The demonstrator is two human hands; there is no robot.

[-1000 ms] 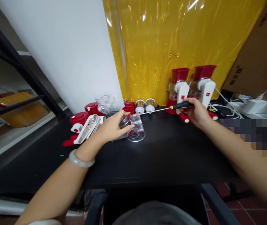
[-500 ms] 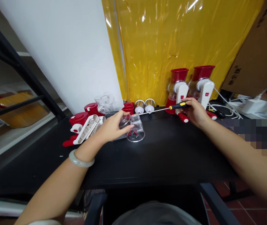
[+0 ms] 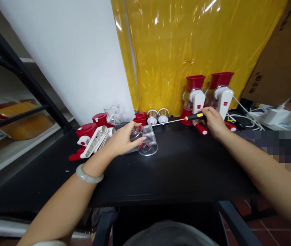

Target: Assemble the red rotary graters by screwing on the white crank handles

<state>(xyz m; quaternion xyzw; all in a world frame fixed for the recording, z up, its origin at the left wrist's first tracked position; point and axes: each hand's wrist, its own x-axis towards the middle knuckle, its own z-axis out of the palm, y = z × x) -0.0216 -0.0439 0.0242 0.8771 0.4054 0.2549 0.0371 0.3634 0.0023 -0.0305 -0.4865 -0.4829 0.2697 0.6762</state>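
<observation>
My left hand (image 3: pixel 125 139) is closed around a clear plastic grater body (image 3: pixel 149 135), thumb in front and fingers behind, on the black table. The round clear base of that body (image 3: pixel 149 150) faces me, and small red and metallic bits show through it. In my right hand (image 3: pixel 213 121) is a screwdriver (image 3: pixel 195 116) with a black and yellow handle. Its long shaft (image 3: pixel 169 121) points left, and the tip meets the upper right edge of the clear body. Just what the tip touches is too small to tell.
Red and white grater parts (image 3: pixel 87 130) and a clear housing (image 3: pixel 114 111) lie at left. Two metal drums (image 3: pixel 152 117) stand behind the body. Two assembled red-and-white rotary graters (image 3: pixel 195 97) stand at back right, near white cables (image 3: pixel 250 116). Yellow plastic sheeting (image 3: pixel 186 44) hangs behind.
My right hand's fingers have shifted slightly on the screwdriver handle, which shows a turned yellow patch. The tip stays at the clear body, and my left hand keeps its hold.
</observation>
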